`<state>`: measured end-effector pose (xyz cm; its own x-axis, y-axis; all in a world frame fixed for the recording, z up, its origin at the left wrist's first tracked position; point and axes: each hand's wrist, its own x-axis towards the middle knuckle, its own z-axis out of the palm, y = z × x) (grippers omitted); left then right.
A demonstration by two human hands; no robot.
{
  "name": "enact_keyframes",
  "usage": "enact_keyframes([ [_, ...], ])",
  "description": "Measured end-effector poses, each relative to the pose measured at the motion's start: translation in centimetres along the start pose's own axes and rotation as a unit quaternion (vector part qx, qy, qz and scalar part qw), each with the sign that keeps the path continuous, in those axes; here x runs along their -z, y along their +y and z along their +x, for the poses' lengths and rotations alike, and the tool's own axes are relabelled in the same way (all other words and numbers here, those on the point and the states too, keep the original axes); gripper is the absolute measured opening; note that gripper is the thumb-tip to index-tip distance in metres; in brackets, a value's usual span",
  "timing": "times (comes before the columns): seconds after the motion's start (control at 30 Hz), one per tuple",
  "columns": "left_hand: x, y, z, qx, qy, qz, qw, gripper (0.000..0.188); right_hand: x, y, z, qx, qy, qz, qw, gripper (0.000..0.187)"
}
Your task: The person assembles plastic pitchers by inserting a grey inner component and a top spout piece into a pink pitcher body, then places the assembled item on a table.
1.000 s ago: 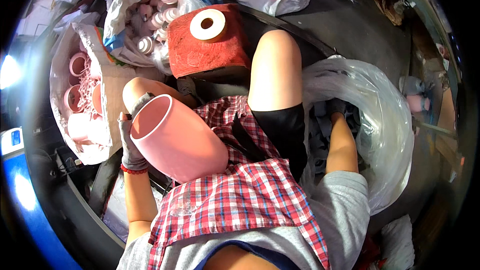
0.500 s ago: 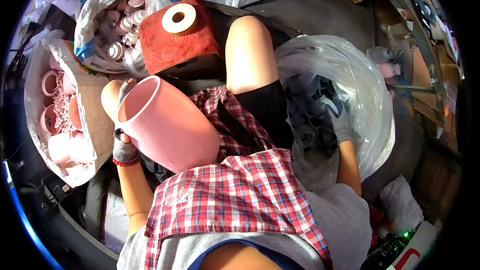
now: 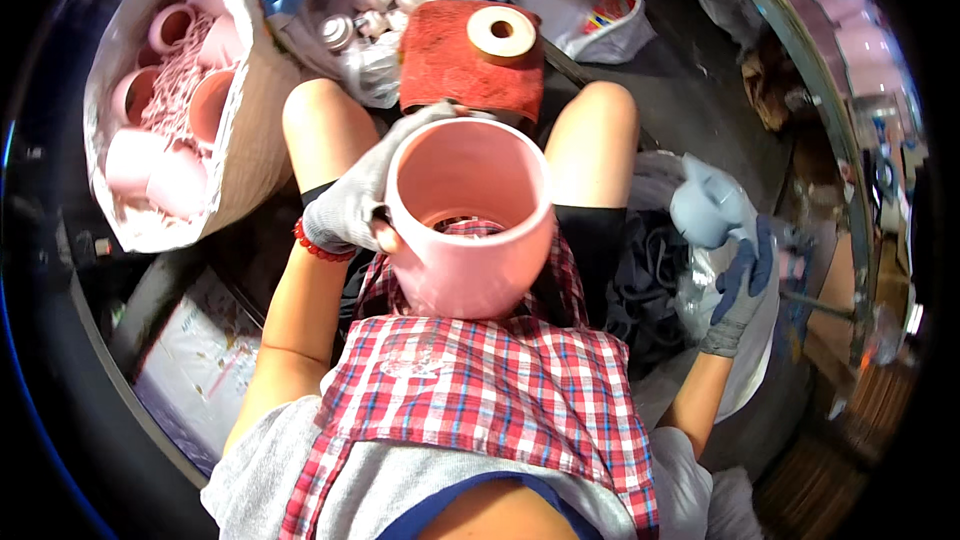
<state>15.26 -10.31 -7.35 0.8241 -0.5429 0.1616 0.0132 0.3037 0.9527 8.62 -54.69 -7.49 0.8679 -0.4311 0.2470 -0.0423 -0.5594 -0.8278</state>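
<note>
A large, hollow pink plastic pot (image 3: pixel 470 270) rests in my lap, tilted so its round mouth faces up. Plaid cloth shows through a hole in its bottom. My left hand (image 3: pixel 365 185), in a grey glove with bare fingertips, grips the pot by its left wall. Over the clear plastic bag (image 3: pixel 755 360) on the right, my gloved right hand (image 3: pixel 742 285) holds a curved blue-grey plastic piece (image 3: pixel 708 202) near its fingertips. Dark curved pieces (image 3: pixel 650 280) fill the bag beside my right thigh.
A white woven sack (image 3: pixel 265 120) of pink cups and shavings stands at left. Behind it, another bag holds small pink and white parts (image 3: pixel 375 10). A tape roll (image 3: pixel 502 35) sits on a red-covered block (image 3: pixel 440 70). A metal frame (image 3: pixel 840 110) rises at right.
My right hand has come up out of the clear bag with the blue-grey piece. The pot has turned more upright and shifted right in my left hand. My view has swung left.
</note>
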Motion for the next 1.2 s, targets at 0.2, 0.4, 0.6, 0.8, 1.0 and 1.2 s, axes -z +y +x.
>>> enact_keyframes([
  [0.2, -0.9, 0.1, -1.1, -0.076, -0.019, 0.009, 0.997, 0.127, -7.6, -13.4, 2.0, 0.088, -0.112, 0.247, 0.958, 0.046],
  [0.4, -1.6, 0.6, -2.6, -0.056, 0.031, 0.051, 0.997, 0.13, -11.0, -16.1, 0.4, 0.132, -0.288, 0.297, 0.901, 0.057],
  [0.6, -1.6, -0.2, -2.9, -0.044, 0.033, 0.008, 0.998, 0.128, -11.8, -17.6, -1.2, 0.106, -0.35, 0.272, 0.89, 0.048],
  [0.8, -2.0, 0.0, -2.8, -0.003, 0.034, -0.016, 0.999, 0.127, -12.2, -16.1, -1.1, 0.088, -0.392, 0.285, 0.87, 0.045],
  [1.0, -1.8, -0.7, -3.0, -0.004, 0.036, -0.009, 0.999, 0.127, -13.2, -15.4, -0.8, 0.046, -0.427, 0.349, 0.833, 0.045],
  [1.2, -1.7, -1.6, -3.3, 0.003, 0.027, 0.004, 1.0, 0.125, -12.8, -13.4, -1.0, -0.056, -0.419, 0.352, 0.835, 0.047],
])
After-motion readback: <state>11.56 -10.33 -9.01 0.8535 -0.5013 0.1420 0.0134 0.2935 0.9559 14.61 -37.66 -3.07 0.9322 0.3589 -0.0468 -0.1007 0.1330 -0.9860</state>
